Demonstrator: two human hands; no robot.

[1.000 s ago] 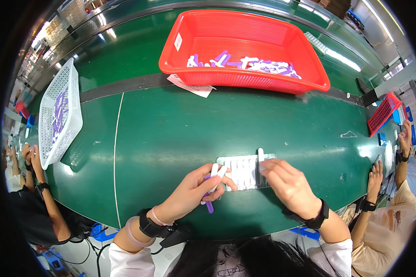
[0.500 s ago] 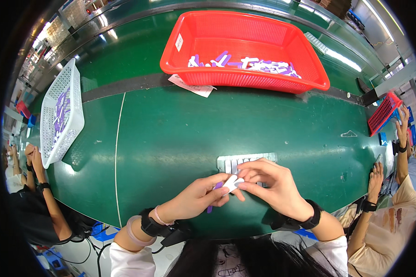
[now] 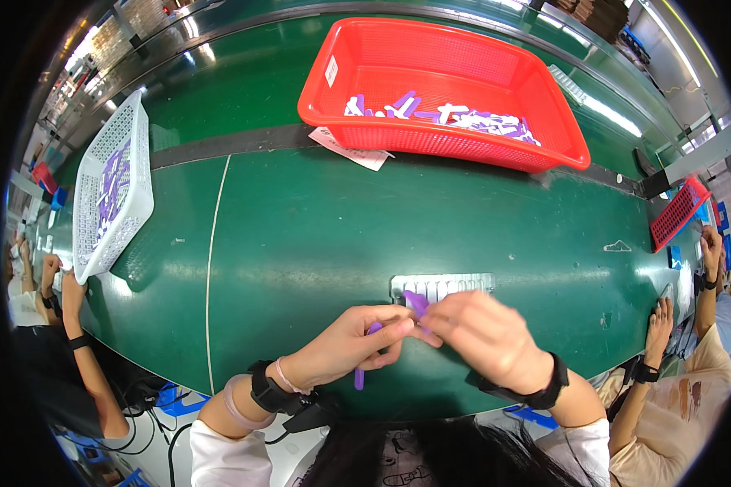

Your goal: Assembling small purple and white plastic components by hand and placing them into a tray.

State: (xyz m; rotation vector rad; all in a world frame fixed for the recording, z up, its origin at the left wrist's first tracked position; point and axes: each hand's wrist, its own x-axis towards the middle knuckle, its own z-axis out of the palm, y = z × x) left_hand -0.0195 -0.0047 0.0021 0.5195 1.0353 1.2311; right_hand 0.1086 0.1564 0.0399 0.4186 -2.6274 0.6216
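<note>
Just in front of me my hands meet over the green table. My left hand [image 3: 353,342] is closed, its thumb and fingertips pinched together. A slim purple strip [image 3: 360,379] pokes out below its curled fingers. Motion smears my right hand [image 3: 489,337], whose fingertips close on a second purple strip [image 3: 416,301] that points up beside the left fingertips. Whether the left fingertips also touch this strip is hard to see. Directly behind the hands lies a pale slotted tray [image 3: 400,282], partly covered by the right hand.
A red basket [image 3: 443,144] at the back holds purple and white strips, with a paper slip [image 3: 353,152] under its edge. Another white basket [image 3: 142,203] of purple strips stands left. Co-workers' hands [image 3: 660,329] show at both sides. A red crate [image 3: 679,214] leans far right.
White strips seen at my fingertips no longer show there; a purple strip now stands up between my hands. The right hand has moved quickly and blurs. The whole view has shifted slightly.
</note>
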